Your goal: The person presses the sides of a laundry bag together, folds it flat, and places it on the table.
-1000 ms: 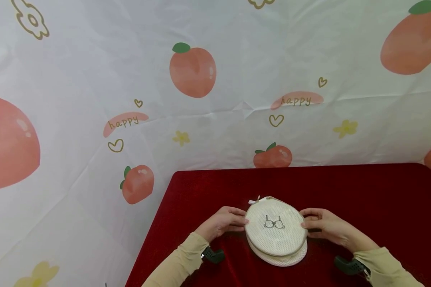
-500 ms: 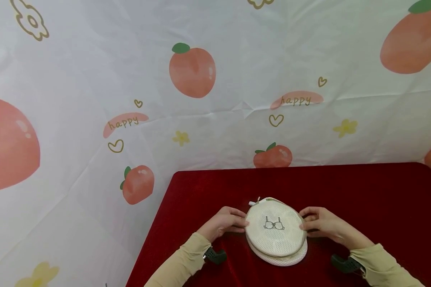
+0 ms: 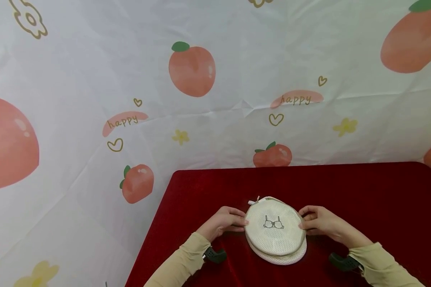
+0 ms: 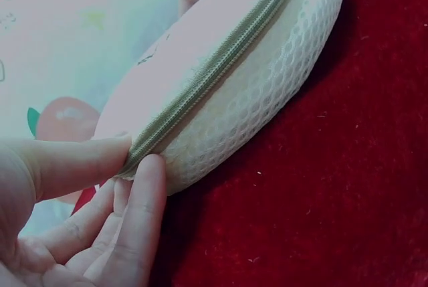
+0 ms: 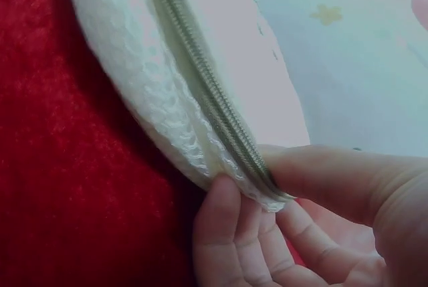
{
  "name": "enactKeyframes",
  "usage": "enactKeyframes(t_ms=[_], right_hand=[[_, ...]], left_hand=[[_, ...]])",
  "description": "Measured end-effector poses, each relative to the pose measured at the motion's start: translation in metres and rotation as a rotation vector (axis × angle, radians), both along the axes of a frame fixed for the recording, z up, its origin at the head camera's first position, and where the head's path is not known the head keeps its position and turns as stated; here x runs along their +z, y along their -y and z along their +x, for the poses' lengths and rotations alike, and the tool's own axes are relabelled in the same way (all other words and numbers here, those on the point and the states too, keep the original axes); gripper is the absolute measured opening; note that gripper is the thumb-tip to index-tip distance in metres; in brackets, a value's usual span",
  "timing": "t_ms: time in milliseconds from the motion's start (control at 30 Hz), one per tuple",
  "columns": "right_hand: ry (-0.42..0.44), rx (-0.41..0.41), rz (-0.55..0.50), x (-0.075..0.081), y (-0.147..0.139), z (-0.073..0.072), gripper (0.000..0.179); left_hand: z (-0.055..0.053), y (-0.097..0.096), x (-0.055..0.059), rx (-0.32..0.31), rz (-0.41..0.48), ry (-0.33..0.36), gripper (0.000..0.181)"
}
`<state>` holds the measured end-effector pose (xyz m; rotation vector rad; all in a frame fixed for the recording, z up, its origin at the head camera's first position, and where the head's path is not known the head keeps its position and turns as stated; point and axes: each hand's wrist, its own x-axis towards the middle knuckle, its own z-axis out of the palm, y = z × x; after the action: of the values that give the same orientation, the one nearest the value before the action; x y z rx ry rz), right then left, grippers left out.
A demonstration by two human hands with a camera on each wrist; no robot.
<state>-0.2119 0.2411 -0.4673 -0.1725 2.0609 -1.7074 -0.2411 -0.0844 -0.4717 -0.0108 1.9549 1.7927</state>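
Observation:
A round cream mesh laundry bag (image 3: 274, 235) with a small bra drawing on its top lies on the red cloth. Around its side runs a grey-green zipper (image 4: 214, 69), closed along the stretch seen in both wrist views. My left hand (image 3: 224, 223) pinches the bag's left edge, thumb on the zipper band and fingers beneath. On the opposite edge my right hand (image 3: 323, 225) pinches the rim the same way, its thumb over the zipper (image 5: 214, 93). A pale zipper pull (image 3: 252, 202) sticks out at the far left of the bag.
A red velvet cloth (image 3: 208, 191) covers the table, whose far edge meets a white backdrop (image 3: 230, 131) printed with peaches, hearts and flowers. Dark wrist mounts (image 3: 215, 255) hang under both sleeves.
My right hand has shifted slightly to the left and away from me along the bag's edge. The left hand and the bag stay almost in place.

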Motion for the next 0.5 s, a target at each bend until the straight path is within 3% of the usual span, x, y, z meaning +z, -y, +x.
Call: enactKeyframes(t_ms=[300, 500], right_hand=[[0.04, 0.083, -0.135, 0.0009, -0.009, -0.0008, 0.041], [0.049, 0.112, -0.151, 0.0043, -0.011, -0.0013, 0.041]], left_hand=[[-0.0007, 0.0047, 0.001, -0.048, 0.048, 0.019, 0.027], [-0.0024, 0.0042, 0.0054, -0.057, 0.091, 0.046, 0.032]])
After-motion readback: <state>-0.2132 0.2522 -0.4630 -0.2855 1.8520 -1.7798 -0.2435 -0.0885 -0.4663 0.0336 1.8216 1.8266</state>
